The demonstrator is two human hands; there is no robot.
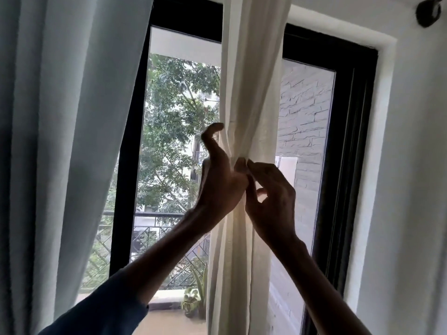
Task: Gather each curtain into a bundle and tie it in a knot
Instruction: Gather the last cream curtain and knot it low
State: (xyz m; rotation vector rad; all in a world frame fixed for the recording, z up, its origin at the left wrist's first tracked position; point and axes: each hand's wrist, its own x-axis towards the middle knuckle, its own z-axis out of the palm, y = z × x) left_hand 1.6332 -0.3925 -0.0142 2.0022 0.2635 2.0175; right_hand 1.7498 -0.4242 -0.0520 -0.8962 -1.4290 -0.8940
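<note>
Both hands meet on the gathered cream curtain. The left hand curls round the bundle, and the right hand pinches a fold beside it.

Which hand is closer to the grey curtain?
Left. The left hand holds the cream curtain on the side facing the grey curtain; the right hand pinches it on the far side.

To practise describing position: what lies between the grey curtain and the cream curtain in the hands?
Head view: between grey curtain and cream curtain lies bare window glass and its black frame, with trees outside.
</note>
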